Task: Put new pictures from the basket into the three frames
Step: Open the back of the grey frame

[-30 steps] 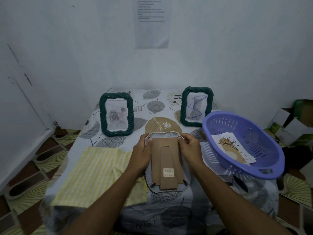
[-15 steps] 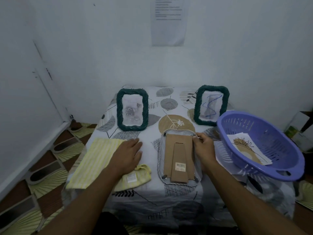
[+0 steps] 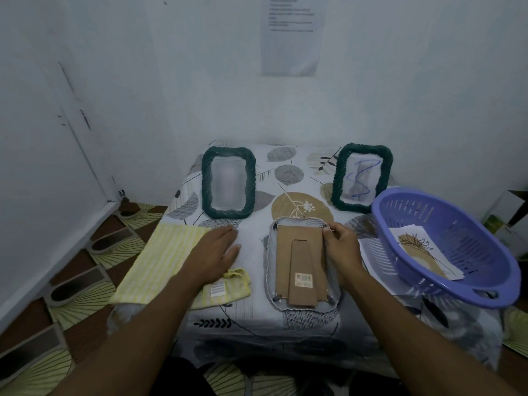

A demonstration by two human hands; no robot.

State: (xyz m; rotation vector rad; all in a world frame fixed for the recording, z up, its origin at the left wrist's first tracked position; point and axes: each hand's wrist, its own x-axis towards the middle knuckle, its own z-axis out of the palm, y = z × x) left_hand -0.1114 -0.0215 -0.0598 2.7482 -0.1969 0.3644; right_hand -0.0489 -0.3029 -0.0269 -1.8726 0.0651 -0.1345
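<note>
A silver-rimmed frame (image 3: pixel 302 270) lies face down at the table's middle, its brown cardboard back and stand up. My right hand (image 3: pixel 341 247) pinches something at the frame's upper right corner. My left hand (image 3: pixel 213 254) lies flat with straight fingers on the table and the yellow striped cloth (image 3: pixel 168 261). Two dark green woven frames stand upright at the back: the left frame (image 3: pixel 228 186) with a blurred picture, the right frame (image 3: pixel 362 177) with a blue squiggle picture. A purple basket (image 3: pixel 445 247) at the right holds pictures (image 3: pixel 420 251), the top one showing a brown plant drawing.
The table is small, covered with a leaf-patterned cloth (image 3: pixel 288 172), and stands against a white wall with a printed sheet (image 3: pixel 291 32) on it. Slippers (image 3: pixel 77 287) lie on the floor to the left. Cardboard boxes (image 3: pixel 508 212) sit at the far right.
My left hand left the face-down frame and moved left onto the yellow cloth. My right hand stays at the frame's upper right corner. The camera has shifted left.
</note>
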